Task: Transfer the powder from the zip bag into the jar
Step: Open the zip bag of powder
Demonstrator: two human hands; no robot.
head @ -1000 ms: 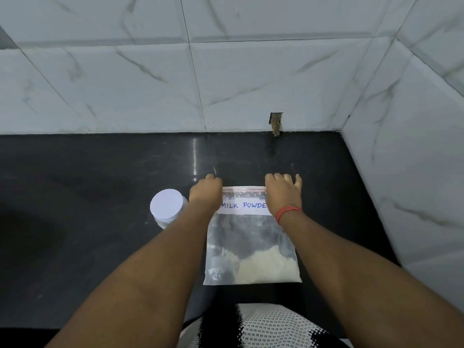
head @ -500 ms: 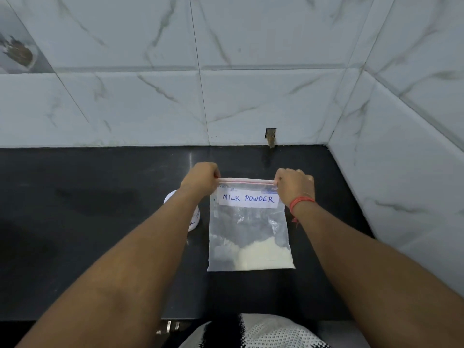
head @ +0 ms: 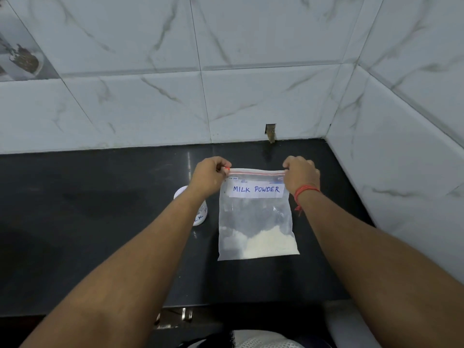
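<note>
Right now I hold the bag [head: 256, 222] upright over the black counter [head: 88, 222], powder [head: 268, 243] settled at its bottom. My left hand [head: 209, 177] and right hand [head: 300, 177] each pinch a top corner by the red zip. Behind my left wrist stands the jar [head: 199, 212], mostly hidden.

A black countertop [head: 100, 222] meets white marble-veined wall tiles [head: 150, 109], with perhaps a small notch [head: 270, 131] at their base.

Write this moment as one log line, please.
stage: bag held up, seal shut | left hand: pinches zip bag top corner | right hand: pinches other corner | jar: lidded, behind left forearm
</note>
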